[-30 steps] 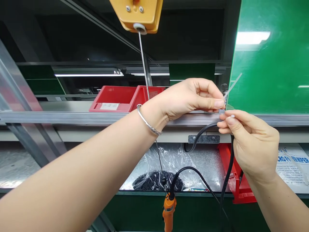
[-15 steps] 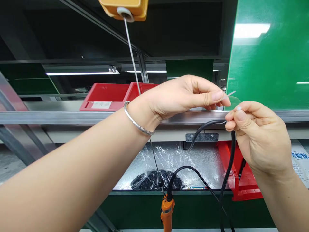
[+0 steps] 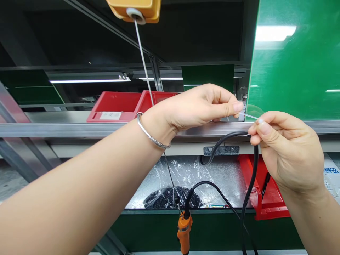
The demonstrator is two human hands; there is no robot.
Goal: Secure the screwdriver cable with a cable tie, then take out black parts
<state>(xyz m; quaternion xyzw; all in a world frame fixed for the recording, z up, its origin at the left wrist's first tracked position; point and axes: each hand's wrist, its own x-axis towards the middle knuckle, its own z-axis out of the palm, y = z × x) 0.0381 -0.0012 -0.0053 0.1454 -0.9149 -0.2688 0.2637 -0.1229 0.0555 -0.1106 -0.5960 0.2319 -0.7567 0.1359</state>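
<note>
Head view showed the left hand (image 3: pixel 202 106) pinching the free tail of a thin white cable tie (image 3: pixel 248 116), while the right hand (image 3: pixel 287 148) gripped the tie where it met the black cable (image 3: pixel 225 139) at the aluminium rail (image 3: pixel 79 129). Judging by that, the tie was looped but not yet drawn tight or trimmed. Beyond, two red bins (image 3: pixel 117 106) sat on a shelf, contents hidden; a clear bag (image 3: pixel 170 177) held small black parts; an orange screwdriver (image 3: pixel 184 232) hung below.
</note>
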